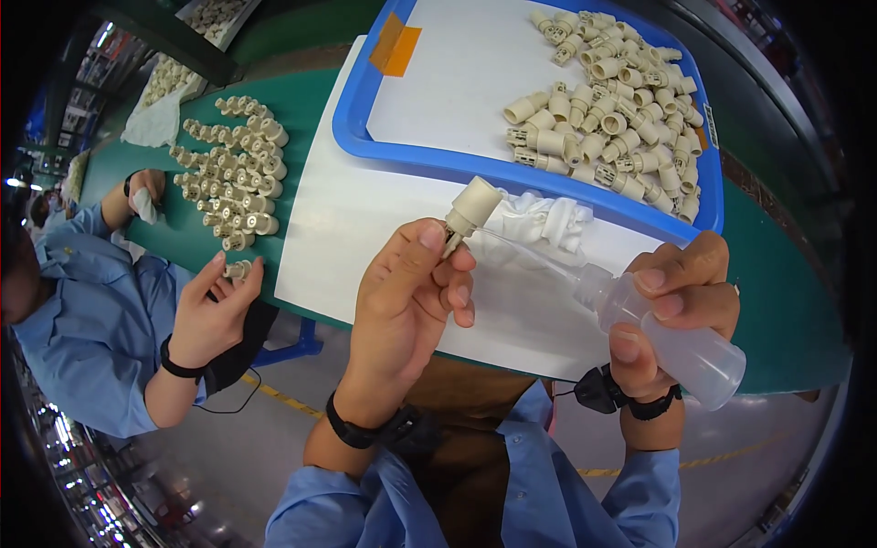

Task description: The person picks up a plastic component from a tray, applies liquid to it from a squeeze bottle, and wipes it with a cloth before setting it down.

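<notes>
Between the thumb and fingers of my left hand [397, 288] is a cream plastic connector [475, 205], tilted with its wide round end up and to the right. My right hand [681, 306] is wrapped round a translucent squeeze bottle [699, 356]. The bottle's thin nozzle [530, 253] points up and left, its tip close beside the connector; whether they touch I cannot tell. Behind the nozzle lies a crumpled white cloth [548, 222] on the white sheet [338, 237].
A blue-rimmed tray [402, 153] beyond my hands holds a heap of similar connectors [630, 100]. Orange tape [399, 50] marks its corner. On the green table [110, 183] to the left, several connectors [233, 173] stand in rows. There a co-worker's hand [210, 315] holds another connector.
</notes>
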Motion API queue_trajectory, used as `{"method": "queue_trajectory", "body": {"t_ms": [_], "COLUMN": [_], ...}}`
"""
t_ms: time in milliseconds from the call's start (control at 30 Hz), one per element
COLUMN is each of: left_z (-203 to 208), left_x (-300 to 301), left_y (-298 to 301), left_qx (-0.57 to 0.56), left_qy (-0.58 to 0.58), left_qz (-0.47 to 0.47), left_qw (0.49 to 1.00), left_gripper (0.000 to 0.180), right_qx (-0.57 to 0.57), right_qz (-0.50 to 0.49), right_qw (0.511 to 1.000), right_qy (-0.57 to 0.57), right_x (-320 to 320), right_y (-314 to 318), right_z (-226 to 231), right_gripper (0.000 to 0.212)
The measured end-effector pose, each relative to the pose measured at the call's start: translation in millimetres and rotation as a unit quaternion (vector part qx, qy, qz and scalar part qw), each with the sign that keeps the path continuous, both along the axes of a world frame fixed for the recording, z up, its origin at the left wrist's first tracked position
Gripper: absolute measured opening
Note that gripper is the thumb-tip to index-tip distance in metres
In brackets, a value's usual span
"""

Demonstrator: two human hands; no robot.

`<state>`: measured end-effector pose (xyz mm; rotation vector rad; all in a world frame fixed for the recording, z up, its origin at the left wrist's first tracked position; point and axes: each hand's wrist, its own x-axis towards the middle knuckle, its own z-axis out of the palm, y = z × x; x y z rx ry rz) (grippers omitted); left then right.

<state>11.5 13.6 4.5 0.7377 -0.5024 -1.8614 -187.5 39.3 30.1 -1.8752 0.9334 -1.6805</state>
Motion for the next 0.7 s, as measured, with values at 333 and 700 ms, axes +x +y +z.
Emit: {"method": "queue_trajectory", "body": {"t_ms": [333, 700], "left_z": [8.8, 61.2], "left_x": [20.1, 168.1], "left_y": [3.4, 7.8], "left_qx": [-0.014, -0.266], "left_qy": [-0.044, -0.859], "left_qz": [0.026, 0.184], "left_qw": [0.999, 0.396], "left_gripper": [0.025, 0.014], "right_qx": [-0.048, -0.006], "right_qz": [0.010, 0.011], "right_qw": [0.995, 0.990], "right_qy": [-0.087, -0.143], "right_x": [-2.0, -11.6], "right_y": [-6.2, 0.2], "right_z": [-1.6, -7.4], "right_gripper": [0.032, 0.031]}}
